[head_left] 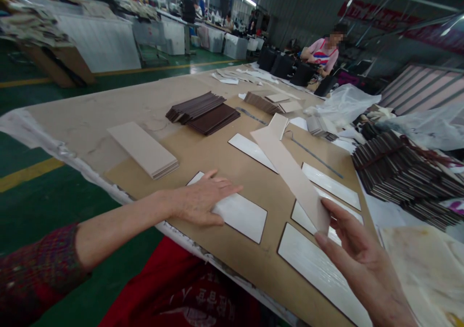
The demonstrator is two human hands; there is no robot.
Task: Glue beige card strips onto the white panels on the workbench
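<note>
My right hand [357, 252] pinches one end of a long beige strip [290, 165], thumb on one side and fingers on the other. The strip slants up and away over the table. My left hand [205, 196] lies flat, fingers stretched, on a white panel with a thin dark edge [246, 218]. More such dark-edged panels lie below and around the strip, one large panel [315, 269] close to my right hand. Left of my left hand is a small stack of beige boards [145, 150]. What the strip is made of, I cannot tell.
Dark brown pieces [206, 112] are stacked mid-table, with beige pieces [266, 101] beyond. A thin grey strip [315, 155] lies at the right. Tall bundles of dark pieces [395, 167] crowd the right side. Another person [321, 54] works at the far end.
</note>
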